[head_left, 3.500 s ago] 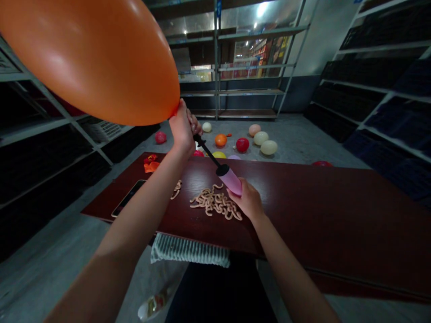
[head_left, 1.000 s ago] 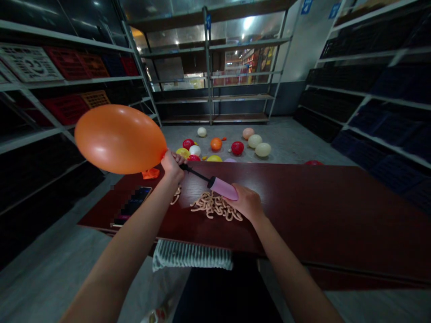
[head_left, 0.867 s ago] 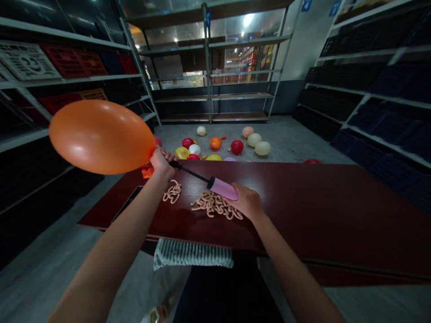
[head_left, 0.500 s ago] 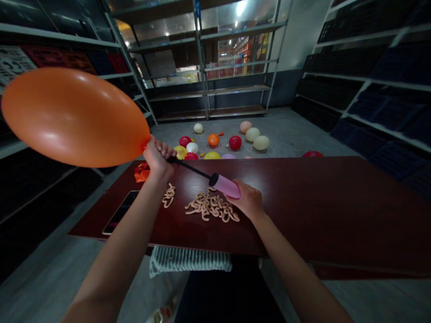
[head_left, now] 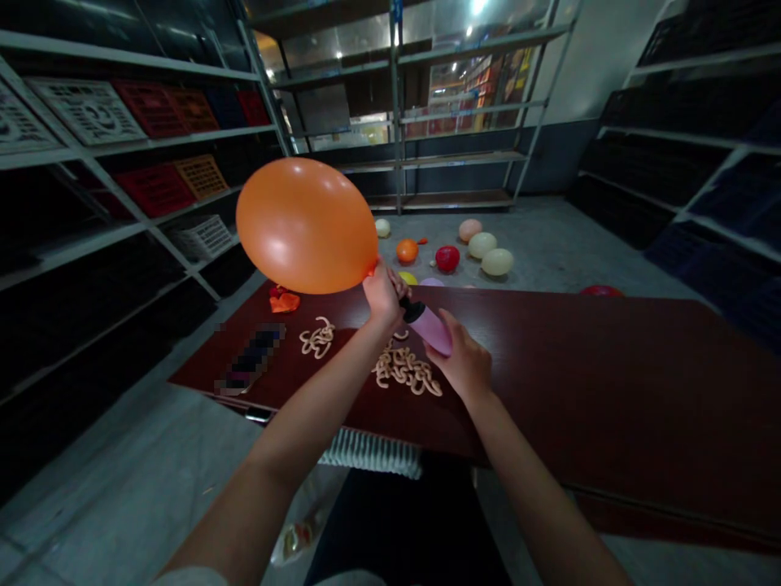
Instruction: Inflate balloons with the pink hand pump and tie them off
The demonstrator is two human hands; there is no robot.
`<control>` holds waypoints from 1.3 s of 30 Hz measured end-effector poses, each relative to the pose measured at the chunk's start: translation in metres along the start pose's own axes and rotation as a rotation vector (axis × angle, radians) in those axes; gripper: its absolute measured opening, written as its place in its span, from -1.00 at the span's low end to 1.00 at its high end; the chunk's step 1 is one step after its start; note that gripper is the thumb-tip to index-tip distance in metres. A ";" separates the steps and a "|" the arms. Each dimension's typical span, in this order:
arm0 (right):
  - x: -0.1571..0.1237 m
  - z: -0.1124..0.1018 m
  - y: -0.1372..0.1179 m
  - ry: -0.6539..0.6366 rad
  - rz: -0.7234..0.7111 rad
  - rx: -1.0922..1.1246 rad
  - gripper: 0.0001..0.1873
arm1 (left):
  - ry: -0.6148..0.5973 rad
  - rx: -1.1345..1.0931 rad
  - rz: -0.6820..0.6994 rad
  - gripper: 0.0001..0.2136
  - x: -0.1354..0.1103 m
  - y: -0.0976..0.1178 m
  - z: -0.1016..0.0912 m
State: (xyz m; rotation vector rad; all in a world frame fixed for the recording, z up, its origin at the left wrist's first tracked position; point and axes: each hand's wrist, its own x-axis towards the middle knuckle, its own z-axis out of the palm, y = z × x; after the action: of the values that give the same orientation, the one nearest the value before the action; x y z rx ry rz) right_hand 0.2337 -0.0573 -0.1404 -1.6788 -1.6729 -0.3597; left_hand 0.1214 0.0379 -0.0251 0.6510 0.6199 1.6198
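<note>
Left hand (head_left: 384, 291), centre of the frame: fingers closed, gripping the neck of the inflated orange balloon (head_left: 305, 228) and the black end of the pink pump (head_left: 430, 329). Right hand (head_left: 464, 358), right of centre: curled around the pump's barrel, thumb and fingers wrapped. The balloon occupies the area left of and above centre; the pump slants between the hands — black end toward the upper left. Below it, on the dark red table (head_left: 579, 382), lies a heap of beige curled strands (head_left: 407, 370), partly behind the left forearm. Further left: a smaller strand bunch (head_left: 317, 338), a phone-like object (head_left: 253, 358) — blurred — and limp orange balloons (head_left: 285, 303).
</note>
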 end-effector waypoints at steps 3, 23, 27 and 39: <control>0.002 -0.004 -0.011 -0.016 -0.185 -0.078 -0.37 | 0.000 -0.037 0.041 -0.46 -0.006 0.006 -0.016; 0.014 -0.010 -0.070 -0.192 -0.536 -0.056 -0.54 | 0.192 0.102 0.195 -0.44 -0.005 0.153 -0.147; 0.037 -0.007 -0.100 -0.283 -0.724 -0.095 -0.51 | 0.198 0.186 0.067 -0.43 -0.008 0.188 -0.183; 0.091 0.086 -0.209 -0.407 -1.139 0.040 -0.45 | 0.221 0.393 -0.302 -0.48 -0.019 0.245 -0.233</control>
State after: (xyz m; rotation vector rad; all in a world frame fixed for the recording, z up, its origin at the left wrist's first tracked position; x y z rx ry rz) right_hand 0.0212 0.0439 -0.0797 -0.6126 -2.8067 -0.5063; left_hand -0.2114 -0.0222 -0.0151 0.6281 1.1618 1.3043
